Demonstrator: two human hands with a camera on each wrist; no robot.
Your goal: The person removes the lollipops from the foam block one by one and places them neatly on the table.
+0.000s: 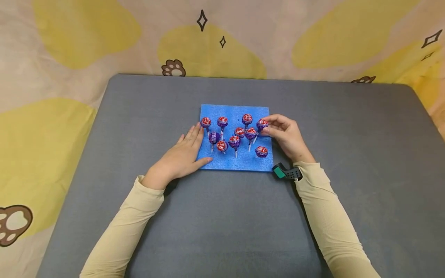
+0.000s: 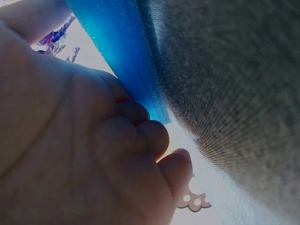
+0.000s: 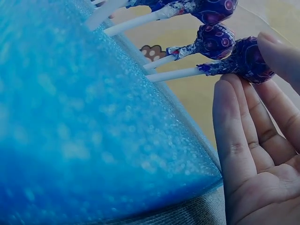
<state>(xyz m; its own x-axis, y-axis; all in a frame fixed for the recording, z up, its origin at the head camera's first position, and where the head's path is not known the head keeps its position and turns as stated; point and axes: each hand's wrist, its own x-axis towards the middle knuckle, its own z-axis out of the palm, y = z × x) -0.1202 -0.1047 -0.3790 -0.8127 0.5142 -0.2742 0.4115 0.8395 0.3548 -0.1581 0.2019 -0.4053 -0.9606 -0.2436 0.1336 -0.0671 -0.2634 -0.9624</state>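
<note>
A blue foam board [image 1: 226, 164] lies on the grey table, with several lollipops in purple and red wrappers standing in it on white sticks. At the board's left edge my left hand [image 1: 180, 158] rests with straight fingers, its thumb over the front left corner. My right hand [image 1: 290, 137] pinches the wrapped head of a lollipop [image 1: 262, 124] between thumb and fingers. In the right wrist view this lollipop's stick [image 3: 176, 74] meets the board. Another lollipop [image 1: 261, 151] stands near the front right corner, its stick hidden below the head.
The grey table [image 1: 222, 224] stretches around the board on all sides. Behind it hangs a cloth [image 1: 278, 42] with yellow patches and paw prints. A dark band with a green piece [image 1: 279, 171] is on the right wrist.
</note>
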